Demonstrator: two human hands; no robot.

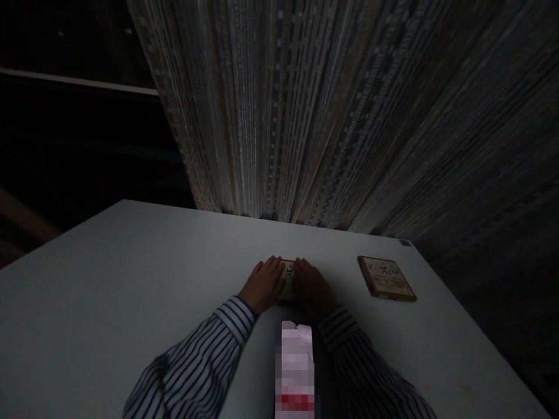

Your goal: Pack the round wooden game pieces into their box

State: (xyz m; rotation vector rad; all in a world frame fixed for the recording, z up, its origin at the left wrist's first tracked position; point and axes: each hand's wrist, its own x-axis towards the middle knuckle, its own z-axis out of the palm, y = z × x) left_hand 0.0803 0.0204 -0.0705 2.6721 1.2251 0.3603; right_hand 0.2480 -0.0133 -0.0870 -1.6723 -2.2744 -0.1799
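A thin, flat printed box point(289, 275) with a cream top, dark lettering and brown edges lies on the white table in front of me. My left hand point(264, 284) covers its left side, with the fingers close together and bent over it. Over the right side rests my right hand point(315, 286), its fingers likewise together, their tips near the far edge. Only a narrow strip of the top shows between the two hands. To the right, apart from both hands, lies a second flat box point(388, 278) of similar look.
The white table point(131, 279) ends at a striped string curtain point(271, 116) behind it. A small dark label point(405, 243) sits at the far right corner. Between my forearms is a pixelated pale shape point(296, 361) with a red band. The room is dim.
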